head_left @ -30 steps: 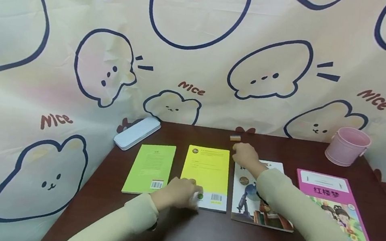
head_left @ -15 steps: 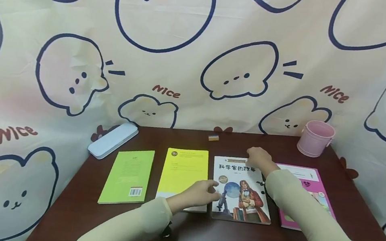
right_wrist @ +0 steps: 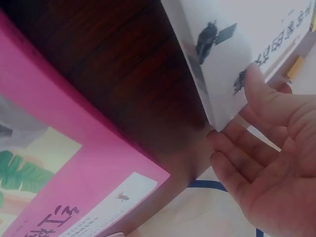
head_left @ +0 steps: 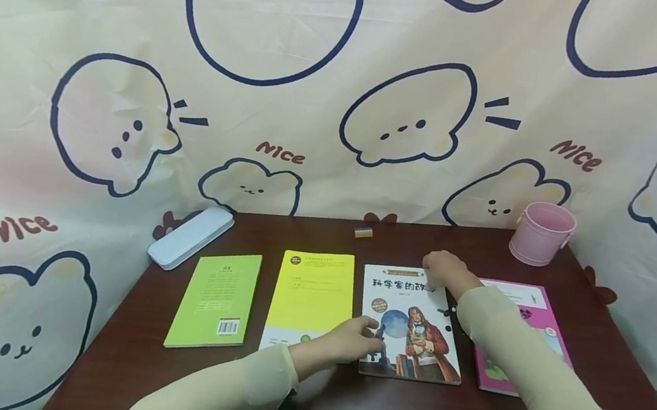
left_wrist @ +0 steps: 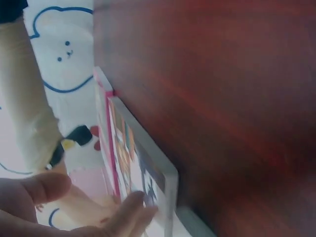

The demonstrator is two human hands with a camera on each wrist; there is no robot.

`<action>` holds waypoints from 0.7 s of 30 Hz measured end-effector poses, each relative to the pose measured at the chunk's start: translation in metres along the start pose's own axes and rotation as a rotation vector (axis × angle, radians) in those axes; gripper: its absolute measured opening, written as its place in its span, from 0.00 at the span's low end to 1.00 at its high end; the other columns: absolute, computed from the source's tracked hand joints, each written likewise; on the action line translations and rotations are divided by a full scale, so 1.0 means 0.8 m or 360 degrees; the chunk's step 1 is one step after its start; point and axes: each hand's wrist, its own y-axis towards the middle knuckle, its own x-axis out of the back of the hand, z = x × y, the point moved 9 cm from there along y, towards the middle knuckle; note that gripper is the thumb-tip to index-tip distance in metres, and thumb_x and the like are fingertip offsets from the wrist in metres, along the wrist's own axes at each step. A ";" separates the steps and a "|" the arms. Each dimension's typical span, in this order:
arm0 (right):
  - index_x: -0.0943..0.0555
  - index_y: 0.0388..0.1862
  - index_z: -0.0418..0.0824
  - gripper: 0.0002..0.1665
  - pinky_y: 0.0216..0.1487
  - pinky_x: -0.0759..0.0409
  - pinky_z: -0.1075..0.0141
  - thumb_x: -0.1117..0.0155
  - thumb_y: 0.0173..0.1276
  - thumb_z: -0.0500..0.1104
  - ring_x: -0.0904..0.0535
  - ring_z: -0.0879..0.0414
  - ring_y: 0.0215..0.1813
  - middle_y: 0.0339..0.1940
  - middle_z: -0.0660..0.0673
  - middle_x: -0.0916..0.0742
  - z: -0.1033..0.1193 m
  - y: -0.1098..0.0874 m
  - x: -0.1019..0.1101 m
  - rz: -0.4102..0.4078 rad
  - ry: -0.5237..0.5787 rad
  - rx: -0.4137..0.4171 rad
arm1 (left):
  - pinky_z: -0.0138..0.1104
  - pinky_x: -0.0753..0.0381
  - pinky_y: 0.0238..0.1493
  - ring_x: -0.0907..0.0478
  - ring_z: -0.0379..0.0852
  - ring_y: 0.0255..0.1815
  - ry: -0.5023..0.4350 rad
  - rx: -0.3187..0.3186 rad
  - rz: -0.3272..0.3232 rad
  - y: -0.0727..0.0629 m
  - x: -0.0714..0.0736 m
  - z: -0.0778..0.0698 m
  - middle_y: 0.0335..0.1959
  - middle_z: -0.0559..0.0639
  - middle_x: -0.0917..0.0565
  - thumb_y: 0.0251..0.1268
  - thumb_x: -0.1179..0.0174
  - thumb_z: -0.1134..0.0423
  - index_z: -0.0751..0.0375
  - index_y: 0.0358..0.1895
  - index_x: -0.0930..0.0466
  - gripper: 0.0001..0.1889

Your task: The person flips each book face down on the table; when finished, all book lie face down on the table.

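Observation:
A white book [head_left: 408, 312] with a robed figure and a telescope on its cover lies face up on the dark table. My right hand [head_left: 447, 272] grips its top right corner. In the right wrist view the thumb [right_wrist: 259, 86] rests on the cover and the fingers curl at the top edge. My left hand [head_left: 348, 340] is at the book's lower left side, fingers extended over the cover and thumb apart in the left wrist view. Whether those fingertips touch the cover I cannot tell.
Left of it lie a yellow book [head_left: 314, 286] and a green book [head_left: 216, 301]. A pink book [head_left: 537, 322], partly behind the right sleeve, lies on the right. A pale case [head_left: 191, 237], a small striped block [head_left: 363, 232] and a pink bucket [head_left: 541, 234] stand along the back.
My left hand has moved from the yellow book's lower edge to the white book's left side. My right hand has gone from that book's top left to its top right corner. The view has turned right.

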 end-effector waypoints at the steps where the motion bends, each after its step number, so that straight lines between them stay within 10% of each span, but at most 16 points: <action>1: 0.20 0.50 0.34 0.23 0.46 0.23 0.46 0.29 0.54 0.37 0.22 0.44 0.45 0.46 0.37 0.17 -0.001 0.002 -0.001 -0.0018 -0.0007 0.0001 | 0.46 0.20 0.42 0.21 0.52 0.40 -0.0045 0.0023 0.0001 -0.001 -0.002 0.001 0.47 0.63 0.22 0.59 0.39 0.61 0.71 0.59 0.30 0.27; 8: 0.26 0.58 0.31 0.28 0.46 0.22 0.49 0.34 0.58 0.37 0.23 0.42 0.49 0.53 0.33 0.19 -0.006 0.011 -0.011 -0.0073 -0.0112 0.0005 | 0.57 0.32 0.58 0.30 0.64 0.57 -0.0282 0.0196 -0.0111 -0.014 -0.005 0.007 0.58 0.69 0.30 0.54 0.38 0.60 0.73 0.63 0.36 0.33; 15: 0.26 0.54 0.34 0.25 0.45 0.23 0.47 0.35 0.56 0.37 0.24 0.43 0.47 0.50 0.35 0.20 -0.015 0.012 -0.011 -0.0103 -0.0023 -0.0025 | 0.59 0.44 0.65 0.50 0.71 0.69 -0.0881 0.0348 -0.0042 -0.024 -0.026 0.012 0.67 0.77 0.50 0.53 0.41 0.67 0.84 0.67 0.54 0.42; 21: 0.24 0.47 0.38 0.18 0.36 0.25 0.52 0.36 0.55 0.38 0.26 0.46 0.40 0.43 0.40 0.20 -0.017 0.022 -0.015 -0.0159 0.0092 0.0002 | 0.58 0.32 0.58 0.42 0.68 0.62 -0.1052 0.0444 -0.0212 -0.021 -0.014 0.017 0.64 0.73 0.44 0.52 0.43 0.66 0.77 0.61 0.38 0.32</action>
